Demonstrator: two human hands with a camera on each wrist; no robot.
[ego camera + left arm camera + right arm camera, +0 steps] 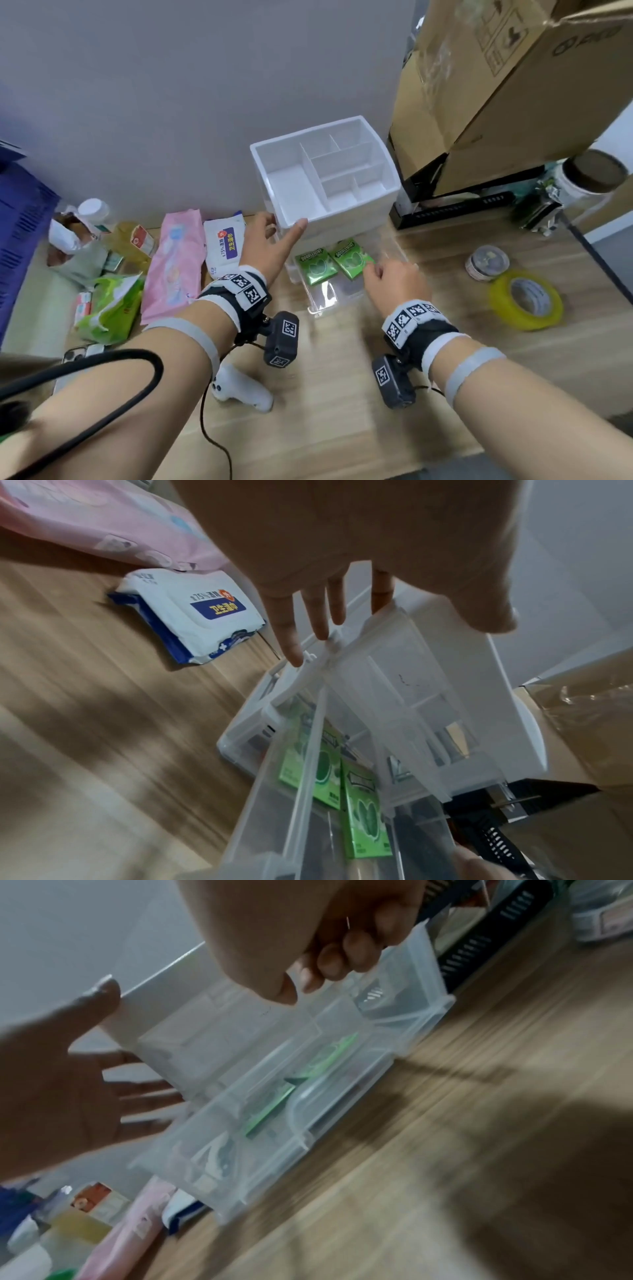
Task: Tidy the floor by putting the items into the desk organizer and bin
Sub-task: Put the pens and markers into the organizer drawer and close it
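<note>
A white desk organizer [376,202] with several bare top compartments stands on the wooden floor against the wall. Its clear bottom drawer [322,303] is pulled out toward me. Two green Doublemint gum packs [315,269] [351,257] lie side by side in the drawer and show again through its clear wall as gum packs [363,818]. My left hand [286,221] is spread on the organizer's front left corner, thumb on the front rim and straight fingers [291,642] against the side. My right hand [373,269] hovers over the drawer by the right pack, its fingers [342,955] curled with nothing seen in them.
Left of the organizer lie a white wipes pack [224,246], a pink pack [174,263], a green tissue pack [109,308], a bottle and a blue crate [20,240]. A yellow tape roll [525,299] and round tin [486,262] sit right. Cardboard boxes [496,85] stand behind.
</note>
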